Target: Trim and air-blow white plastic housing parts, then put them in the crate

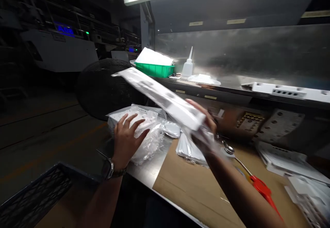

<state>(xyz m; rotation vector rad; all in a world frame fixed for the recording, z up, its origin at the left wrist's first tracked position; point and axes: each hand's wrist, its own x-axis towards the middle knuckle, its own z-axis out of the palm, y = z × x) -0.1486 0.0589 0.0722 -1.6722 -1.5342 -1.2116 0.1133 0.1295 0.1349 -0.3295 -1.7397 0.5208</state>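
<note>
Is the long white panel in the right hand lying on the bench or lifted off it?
Lifted. The right hand grips one end of the white panel, which slants up and away, clear of the bench.

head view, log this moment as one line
left hand: flat on bagged white parts | right hand: holds long white panel tilted up-left | near: red-handled tool on cardboard

Both forearms are bare, no sleeves showing, no gloves on either hand. Only thing worn is 1 dark-strapped wristwatch [110, 169] on the left wrist.
</note>
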